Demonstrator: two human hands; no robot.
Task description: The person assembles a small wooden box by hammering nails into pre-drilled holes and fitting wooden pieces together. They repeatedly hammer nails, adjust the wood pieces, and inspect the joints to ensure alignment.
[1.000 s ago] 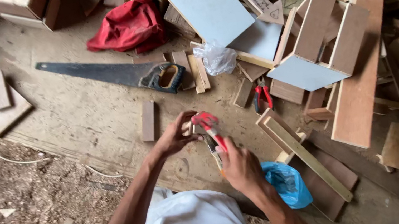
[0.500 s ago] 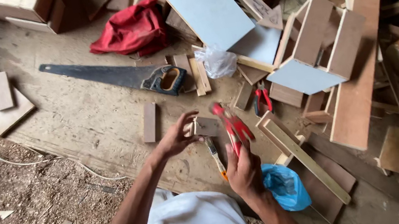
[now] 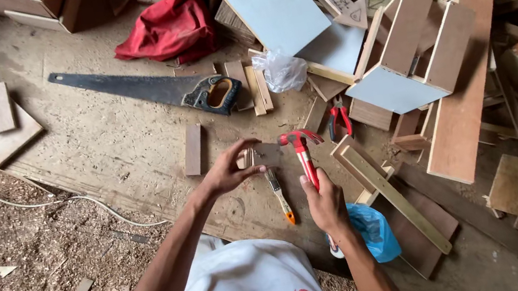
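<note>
My right hand (image 3: 325, 203) grips the handle of a red claw hammer (image 3: 301, 149), whose head sits just right of a small wood block (image 3: 262, 155). My left hand (image 3: 229, 169) pinches that block from the left and holds it down on the wooden work board (image 3: 134, 144). A small brush (image 3: 278, 194) with an orange tip lies between my hands.
A handsaw (image 3: 146, 90) lies at the upper left beside a red cloth (image 3: 171, 28). Red pliers (image 3: 339, 119), a clear plastic bag (image 3: 281, 69), a blue bag (image 3: 373, 231) and a pale blue panel box (image 3: 398, 61) lie nearby. Scrap wood piles up on the right; sawdust covers the left.
The hammer rose from a low position half a second ago and has come back down, its head now beside the block. My left hand stays on the block.
</note>
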